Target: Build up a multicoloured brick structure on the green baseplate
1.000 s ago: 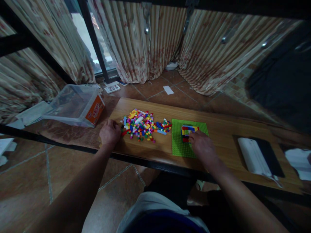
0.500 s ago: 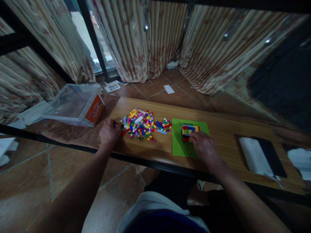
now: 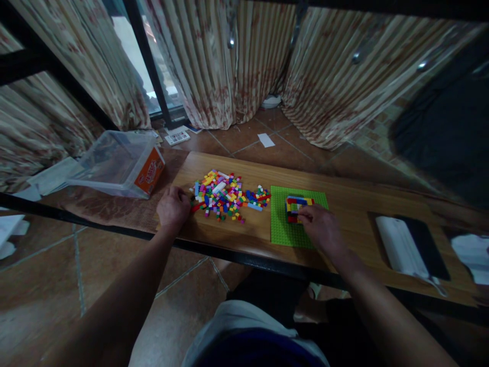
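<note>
On the wooden tabletop, right hand pinched at square brick frame, left hand curled; contents unclear

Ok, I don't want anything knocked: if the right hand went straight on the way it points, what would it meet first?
Most likely the small brick build on the green baseplate. The right hand has its fingers right at the build; whether they touch is unclear.
</note>
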`<move>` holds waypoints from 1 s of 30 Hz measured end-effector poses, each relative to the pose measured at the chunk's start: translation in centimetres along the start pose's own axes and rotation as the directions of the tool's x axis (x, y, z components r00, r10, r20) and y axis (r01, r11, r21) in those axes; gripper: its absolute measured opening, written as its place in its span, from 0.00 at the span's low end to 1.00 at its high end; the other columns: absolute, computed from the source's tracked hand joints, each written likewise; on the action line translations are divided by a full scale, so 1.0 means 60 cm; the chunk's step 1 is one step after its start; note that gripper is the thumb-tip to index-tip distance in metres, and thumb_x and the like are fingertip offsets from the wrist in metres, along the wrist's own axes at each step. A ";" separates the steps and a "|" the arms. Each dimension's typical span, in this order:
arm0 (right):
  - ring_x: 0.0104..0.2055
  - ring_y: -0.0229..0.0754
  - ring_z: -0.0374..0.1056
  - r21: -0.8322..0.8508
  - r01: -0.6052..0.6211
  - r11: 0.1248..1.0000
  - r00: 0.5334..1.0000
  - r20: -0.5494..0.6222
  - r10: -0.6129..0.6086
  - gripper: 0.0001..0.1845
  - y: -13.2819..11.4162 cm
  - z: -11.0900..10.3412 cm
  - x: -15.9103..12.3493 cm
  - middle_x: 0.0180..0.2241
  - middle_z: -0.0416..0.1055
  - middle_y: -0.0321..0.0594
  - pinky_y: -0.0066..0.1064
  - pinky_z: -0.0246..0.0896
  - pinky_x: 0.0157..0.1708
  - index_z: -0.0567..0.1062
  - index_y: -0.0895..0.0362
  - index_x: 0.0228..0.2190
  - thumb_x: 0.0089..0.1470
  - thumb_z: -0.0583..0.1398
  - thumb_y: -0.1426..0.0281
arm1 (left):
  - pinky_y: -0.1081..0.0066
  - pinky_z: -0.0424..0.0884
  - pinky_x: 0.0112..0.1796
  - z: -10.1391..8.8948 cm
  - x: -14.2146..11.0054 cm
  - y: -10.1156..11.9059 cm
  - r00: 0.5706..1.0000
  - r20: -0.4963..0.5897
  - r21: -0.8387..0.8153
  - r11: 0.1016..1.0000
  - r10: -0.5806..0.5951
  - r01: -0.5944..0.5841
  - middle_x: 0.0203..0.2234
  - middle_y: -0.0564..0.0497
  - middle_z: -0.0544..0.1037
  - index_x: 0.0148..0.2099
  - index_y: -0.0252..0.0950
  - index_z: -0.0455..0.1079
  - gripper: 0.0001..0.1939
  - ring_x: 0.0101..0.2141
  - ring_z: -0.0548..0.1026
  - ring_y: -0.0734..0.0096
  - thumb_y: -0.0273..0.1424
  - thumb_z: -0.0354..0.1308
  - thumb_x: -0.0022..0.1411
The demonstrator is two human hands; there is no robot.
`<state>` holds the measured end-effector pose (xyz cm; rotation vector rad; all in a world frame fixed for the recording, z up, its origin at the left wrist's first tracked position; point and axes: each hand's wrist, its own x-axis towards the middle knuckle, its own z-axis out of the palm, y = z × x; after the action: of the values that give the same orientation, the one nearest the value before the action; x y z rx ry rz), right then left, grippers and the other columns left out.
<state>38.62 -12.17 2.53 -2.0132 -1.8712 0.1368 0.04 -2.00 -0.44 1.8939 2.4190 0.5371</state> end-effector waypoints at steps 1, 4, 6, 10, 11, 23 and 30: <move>0.32 0.43 0.70 0.010 -0.016 1.000 1.000 -0.004 0.016 0.08 0.000 -0.001 0.001 0.31 0.75 0.42 0.34 0.62 0.35 0.77 0.55 0.28 0.53 0.57 0.71 | 0.65 0.66 0.35 0.000 0.000 0.000 1.000 -0.001 0.000 1.000 0.002 -0.002 0.41 0.44 0.76 0.41 0.38 0.71 0.11 0.40 0.75 0.57 0.32 0.48 0.62; 0.31 0.43 0.70 0.066 -0.037 0.997 0.999 -0.009 0.038 0.07 0.003 -0.006 0.000 0.31 0.75 0.42 0.34 0.63 0.34 0.77 0.56 0.29 0.51 0.58 0.69 | 0.65 0.65 0.34 -0.002 -0.001 0.002 1.000 0.000 0.000 1.000 -0.002 0.002 0.41 0.44 0.77 0.41 0.38 0.71 0.11 0.40 0.75 0.57 0.32 0.48 0.62; 0.31 0.43 0.70 0.114 -0.038 0.993 0.999 -0.012 0.039 0.08 0.008 -0.009 -0.002 0.31 0.75 0.42 0.35 0.63 0.34 0.77 0.56 0.29 0.52 0.58 0.66 | 0.65 0.65 0.34 -0.003 -0.002 0.004 1.000 0.000 -0.001 1.000 -0.005 0.005 0.41 0.43 0.77 0.41 0.38 0.71 0.11 0.40 0.75 0.57 0.32 0.48 0.62; 0.33 0.45 0.72 0.190 -0.063 0.980 0.997 -0.031 0.070 0.12 0.020 -0.011 -0.006 0.32 0.77 0.43 0.37 0.64 0.36 0.77 0.55 0.30 0.54 0.57 0.61 | 0.65 0.65 0.35 -0.003 -0.003 0.005 1.000 0.005 0.002 1.000 -0.011 0.011 0.41 0.43 0.77 0.42 0.37 0.71 0.11 0.41 0.75 0.57 0.32 0.48 0.62; 0.33 0.45 0.72 0.197 -0.079 0.977 0.995 -0.037 0.088 0.13 0.022 -0.011 -0.006 0.33 0.77 0.43 0.37 0.64 0.36 0.78 0.56 0.31 0.54 0.57 0.61 | 0.65 0.65 0.35 -0.003 -0.003 0.005 1.000 0.007 0.004 1.000 -0.013 0.013 0.41 0.44 0.77 0.42 0.37 0.71 0.11 0.41 0.75 0.57 0.32 0.48 0.62; 0.31 0.44 0.72 0.216 -0.164 0.963 0.986 0.004 0.167 0.10 0.019 -0.005 0.005 0.30 0.78 0.40 0.36 0.64 0.35 0.78 0.55 0.27 0.50 0.59 0.63 | 0.65 0.66 0.35 -0.002 -0.001 0.002 1.000 0.010 0.010 1.000 -0.012 0.012 0.40 0.43 0.77 0.42 0.37 0.71 0.12 0.41 0.75 0.57 0.32 0.48 0.62; 0.27 0.43 0.72 0.181 -0.212 0.960 0.976 0.094 0.197 0.05 0.014 -0.016 0.024 0.24 0.78 0.36 0.33 0.62 0.30 0.79 0.53 0.22 0.44 0.62 0.67 | 0.65 0.66 0.37 -0.003 0.000 0.002 1.000 0.008 -0.007 1.000 -0.005 0.005 0.42 0.43 0.77 0.42 0.38 0.71 0.11 0.42 0.75 0.56 0.32 0.49 0.62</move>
<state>39.88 -11.00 3.42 -2.0875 -1.6190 0.4372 0.14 -2.04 -0.25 1.8833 2.4131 0.5362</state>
